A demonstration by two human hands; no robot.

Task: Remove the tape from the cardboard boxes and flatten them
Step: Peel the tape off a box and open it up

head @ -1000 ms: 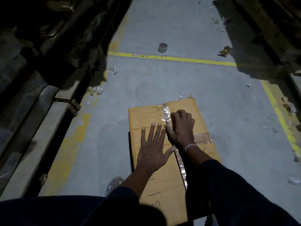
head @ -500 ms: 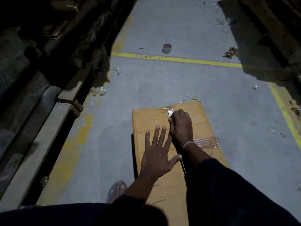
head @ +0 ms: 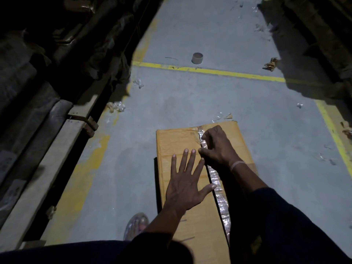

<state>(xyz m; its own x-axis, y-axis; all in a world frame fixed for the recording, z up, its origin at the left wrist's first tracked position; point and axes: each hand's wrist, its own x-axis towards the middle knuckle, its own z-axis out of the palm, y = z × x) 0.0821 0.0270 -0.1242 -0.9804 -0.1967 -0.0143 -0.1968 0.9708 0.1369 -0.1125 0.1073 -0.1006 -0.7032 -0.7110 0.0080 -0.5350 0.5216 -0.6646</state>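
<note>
A brown cardboard box lies flat on the grey concrete floor in front of me. A strip of clear shiny tape runs along its centre seam from the far edge toward me. My left hand lies flat on the box left of the seam, fingers spread. My right hand rests on the seam near the far end, fingers curled and pinching the tape. A second tape strip crosses the box under my right wrist, mostly hidden.
An empty tape core stands beyond the yellow floor line. Crumpled tape scraps lie on the floor. Dark racking and a concrete kerb run along the left. A transparent shoe shows by the box's left side.
My right hand slid along the seam toward the box's far edge and now pinches the tape. My left hand stayed flat on the box. The view shifted slightly.
</note>
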